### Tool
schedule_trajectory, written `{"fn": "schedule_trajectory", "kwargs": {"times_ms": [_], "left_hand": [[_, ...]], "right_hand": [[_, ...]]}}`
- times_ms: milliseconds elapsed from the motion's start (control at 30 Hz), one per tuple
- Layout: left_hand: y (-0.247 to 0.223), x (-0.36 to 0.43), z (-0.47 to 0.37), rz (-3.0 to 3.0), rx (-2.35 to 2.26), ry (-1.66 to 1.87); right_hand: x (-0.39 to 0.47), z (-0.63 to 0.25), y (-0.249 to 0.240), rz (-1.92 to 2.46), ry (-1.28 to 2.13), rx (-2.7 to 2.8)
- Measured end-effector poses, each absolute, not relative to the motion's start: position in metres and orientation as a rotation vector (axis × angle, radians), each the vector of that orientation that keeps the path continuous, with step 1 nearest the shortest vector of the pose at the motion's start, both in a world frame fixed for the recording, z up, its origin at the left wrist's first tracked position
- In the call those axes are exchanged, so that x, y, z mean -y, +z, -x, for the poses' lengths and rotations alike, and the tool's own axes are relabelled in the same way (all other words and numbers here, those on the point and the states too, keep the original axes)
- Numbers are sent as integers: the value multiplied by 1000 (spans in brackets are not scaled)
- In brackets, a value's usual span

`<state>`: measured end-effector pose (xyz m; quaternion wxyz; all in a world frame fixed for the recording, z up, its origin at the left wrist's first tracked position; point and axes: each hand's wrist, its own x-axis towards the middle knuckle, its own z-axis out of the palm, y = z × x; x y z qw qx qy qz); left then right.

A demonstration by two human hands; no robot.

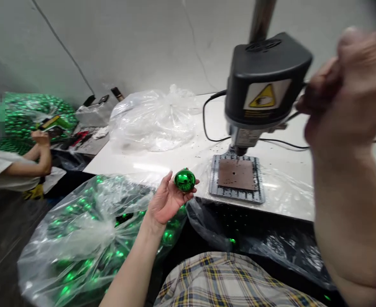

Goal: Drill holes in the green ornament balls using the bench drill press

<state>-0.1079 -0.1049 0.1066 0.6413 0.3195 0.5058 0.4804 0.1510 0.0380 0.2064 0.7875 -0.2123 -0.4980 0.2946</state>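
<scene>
- Just below center, around 6 o'clock: left hand [168, 199], palm up, fingers loosely curled around a shiny green ball [184, 181], so it's got hold of that one.
- Between 2 and 3 o'clock: right hand [351, 81], raised beside the drill press [267, 81]. Fingers look bent, but it's too blurry to tell what they've got hold of, if anything.
- Over at 4 o'clock: brown board [244, 177] with a small hole, on the press's slotted base [215, 183]. Ball's off to the left of it, not under the chuck.
- Progress, my read: this ball is between spots, and I can't see whether it's been drilled. Big clear bag [101, 230] at 8 o'clock holds loads more green ones; done or waiting, no clue.
</scene>
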Motion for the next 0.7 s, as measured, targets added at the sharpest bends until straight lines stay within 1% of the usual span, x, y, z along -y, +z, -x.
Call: {"fn": "schedule_trajectory", "kwargs": {"times_ms": [67, 267, 333, 500, 700], "left_hand": [[94, 83, 88, -727, -1139, 1118], [57, 32, 44, -998, -1406, 1213], [49, 22, 38, -1110, -1429, 1206], [43, 15, 32, -1237, -1357, 1113], [36, 9, 29, -1465, -1335, 1123]], "right_hand": [[-40, -153, 207, 411, 538, 1133], [-45, -150, 206, 409, 604, 1141], [-43, -150, 206, 435, 601, 1168], [-40, -152, 207, 462, 557, 1214], [-42, -152, 207, 534, 508, 1252]]}}
